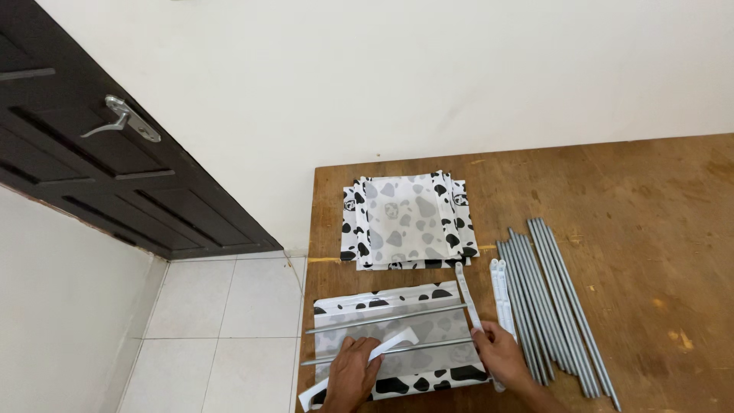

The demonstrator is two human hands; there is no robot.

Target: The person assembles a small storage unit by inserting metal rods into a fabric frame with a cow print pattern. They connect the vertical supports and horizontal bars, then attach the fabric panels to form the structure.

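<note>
A wooden table (642,199) carries a cow-print panel (397,340) at its near left corner, with two grey rods (386,318) lying across it left to right. The left hand (353,373) closes on a white plastic strip (359,365) slanting up to the right. The right hand (498,353), beside the panel's right edge, seems to pinch a second white strip (468,297) that runs away from the person; a bundle of rods (554,302) crowds its right.

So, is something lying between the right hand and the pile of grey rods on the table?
Yes. Two white plastic bars lie side by side between the right hand and the grey rods. The hand itself holds another white bar, which points away towards the folded cow-print sheets.
</note>
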